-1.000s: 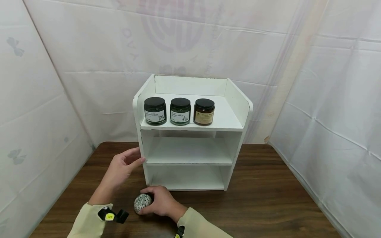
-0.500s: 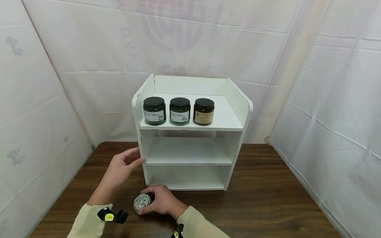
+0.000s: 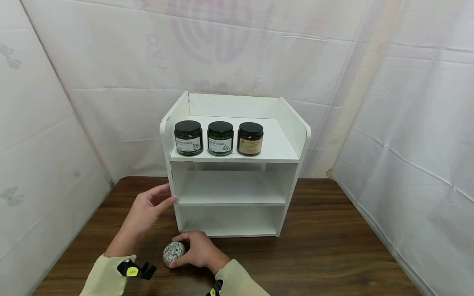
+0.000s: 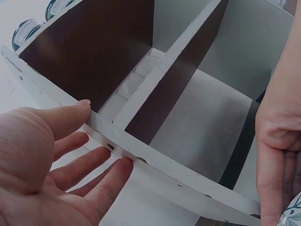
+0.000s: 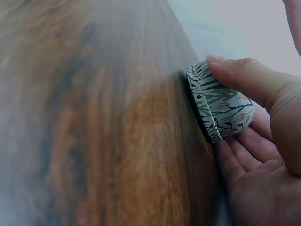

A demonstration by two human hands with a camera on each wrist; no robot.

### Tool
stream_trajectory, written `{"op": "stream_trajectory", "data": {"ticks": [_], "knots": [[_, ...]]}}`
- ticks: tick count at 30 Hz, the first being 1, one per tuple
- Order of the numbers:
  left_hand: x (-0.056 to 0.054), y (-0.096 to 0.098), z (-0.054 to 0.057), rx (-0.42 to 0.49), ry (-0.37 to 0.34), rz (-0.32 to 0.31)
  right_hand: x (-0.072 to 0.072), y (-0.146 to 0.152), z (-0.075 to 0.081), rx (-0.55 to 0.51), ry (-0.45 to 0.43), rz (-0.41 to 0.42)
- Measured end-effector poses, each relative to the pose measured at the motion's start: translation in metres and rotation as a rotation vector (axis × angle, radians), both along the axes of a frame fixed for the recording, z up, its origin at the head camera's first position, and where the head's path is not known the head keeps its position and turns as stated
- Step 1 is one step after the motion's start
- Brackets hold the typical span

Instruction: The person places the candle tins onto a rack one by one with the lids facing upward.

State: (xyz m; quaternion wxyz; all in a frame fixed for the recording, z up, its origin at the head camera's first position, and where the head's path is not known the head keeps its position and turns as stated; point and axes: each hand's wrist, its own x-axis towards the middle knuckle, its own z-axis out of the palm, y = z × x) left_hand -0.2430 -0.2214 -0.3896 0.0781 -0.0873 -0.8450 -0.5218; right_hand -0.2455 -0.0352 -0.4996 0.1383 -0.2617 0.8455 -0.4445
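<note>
My left hand (image 3: 147, 207) rests against the left side of a white three-tier shelf (image 3: 233, 200). In the left wrist view its thumb (image 4: 70, 117) lies at the shelf's front edge, the other fingers along the outer side. My right hand (image 3: 201, 248) holds a small round tin (image 3: 173, 253) with a leaf pattern, down at the tabletop before the shelf's left front corner. Thumb and fingers grip it from opposite sides in the right wrist view, where the tin (image 5: 221, 103) shows a lid seam close to the wood.
On the top tier stand three black-lidded candle jars: two green ones (image 3: 188, 138) (image 3: 220, 138) with white labels and an amber one (image 3: 250, 139). The brown wooden table (image 3: 333, 238) extends to both sides. White sheeting (image 3: 129, 123) encloses the back and sides.
The head view has shifted slightly, so everything sits a little further left. Both hands keep their places on the shelf and the tin.
</note>
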Motion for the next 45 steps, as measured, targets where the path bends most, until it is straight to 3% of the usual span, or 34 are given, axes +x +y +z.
{"op": "stream_trajectory", "data": {"ticks": [8,20,32,45], "knots": [[0.0002,0.001,0.0002,-0.004,0.006,0.005,0.0004,-0.0001,0.0001,-0.02,-0.049,-0.017],[0.0006,0.0011,0.0022,-0.014,0.008,0.011,-0.0011,0.001,0.0008,0.009,-0.007,-0.015],[-0.0023,-0.0015,-0.0014,-0.022,0.001,0.002,-0.0001,0.0016,-0.0012,-0.031,-0.048,-0.011],[-0.003,-0.0013,-0.0021,-0.013,-0.007,0.006,-0.0011,0.0027,-0.001,0.004,-0.013,0.008]]}}
